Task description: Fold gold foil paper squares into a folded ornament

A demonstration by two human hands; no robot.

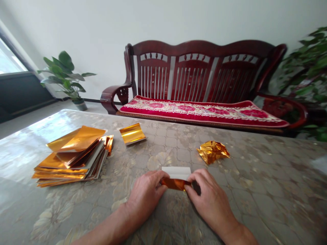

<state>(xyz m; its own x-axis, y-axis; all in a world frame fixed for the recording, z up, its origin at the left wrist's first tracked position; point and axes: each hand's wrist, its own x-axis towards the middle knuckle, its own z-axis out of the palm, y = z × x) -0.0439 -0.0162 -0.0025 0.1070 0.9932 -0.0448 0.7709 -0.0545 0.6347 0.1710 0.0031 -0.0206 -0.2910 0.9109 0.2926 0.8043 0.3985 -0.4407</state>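
Note:
Between my two hands is a sheet of gold foil paper (176, 184), its near part folded up with the shiny side showing and its pale underside lying flat beyond. My left hand (148, 189) pinches the left end of the fold between thumb and fingers. At the right end, my right hand (208, 192) pinches the same fold. Past my right hand lies a crumpled piece of gold foil (213, 151). A single curled gold sheet (132, 133) rests farther back, left of centre.
A loose stack of gold foil sheets (63, 166) sits on the patterned table (258, 177) at the left. Behind the table stands a dark red wooden bench (191, 71) with a floral cushion (186, 108). Potted plants (66, 73) flank it.

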